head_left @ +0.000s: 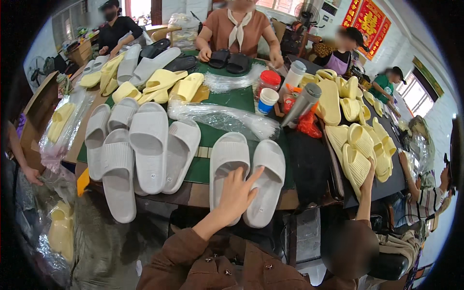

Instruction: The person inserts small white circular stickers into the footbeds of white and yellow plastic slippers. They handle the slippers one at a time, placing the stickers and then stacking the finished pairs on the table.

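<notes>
A pair of grey slide sandals lies side by side at the near table edge: the left grey slide (229,150) and the right grey slide (264,208). My left hand (234,193) is over them with its fingers apart; one finger reaches the right slide's strap and others are at the left slide's opening. To the right, my right hand (367,179), below a brown sleeve, closes on the edge of a yellow slide sandal (355,166); part of its grip is hidden. More grey slides (149,140) lie left of my left hand, some overlapping.
Clear plastic bags (224,118) lie beyond the grey pair. A metal flask (302,104), a paper cup (267,101) and a red-lidded jar (268,81) stand right of them. Yellow slides (166,79) are heaped at the far left. A person opposite (239,31) handles black slides (229,60).
</notes>
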{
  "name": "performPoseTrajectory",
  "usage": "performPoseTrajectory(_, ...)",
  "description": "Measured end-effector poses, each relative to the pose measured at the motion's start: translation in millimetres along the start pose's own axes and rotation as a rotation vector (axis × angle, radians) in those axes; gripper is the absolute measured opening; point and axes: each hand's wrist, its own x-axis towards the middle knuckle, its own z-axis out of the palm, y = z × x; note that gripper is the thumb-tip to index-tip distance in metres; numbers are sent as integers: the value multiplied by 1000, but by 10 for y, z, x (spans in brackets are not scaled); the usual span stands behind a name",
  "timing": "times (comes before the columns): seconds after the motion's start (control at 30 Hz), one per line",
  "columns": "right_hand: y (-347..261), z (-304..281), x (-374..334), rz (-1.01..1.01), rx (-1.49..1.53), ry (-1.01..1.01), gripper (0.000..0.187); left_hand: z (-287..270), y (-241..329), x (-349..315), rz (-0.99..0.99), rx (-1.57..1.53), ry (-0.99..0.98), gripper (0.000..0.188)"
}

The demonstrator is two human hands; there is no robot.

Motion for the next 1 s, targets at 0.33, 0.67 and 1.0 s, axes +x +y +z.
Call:
performPoseTrajectory(0.33, 174, -310, 120, 123, 158, -9, 45, 254, 48, 124, 64, 184, 14, 51)
performPoseTrajectory(0.67, -43, -239, -48, -208, -299, -25, 35, 519, -172, 226, 41, 147, 122, 41)
performPoseTrajectory(1.0, -435, -112, -334, -326, -216, 46, 43, 225, -60, 182, 10, 40, 120, 37)
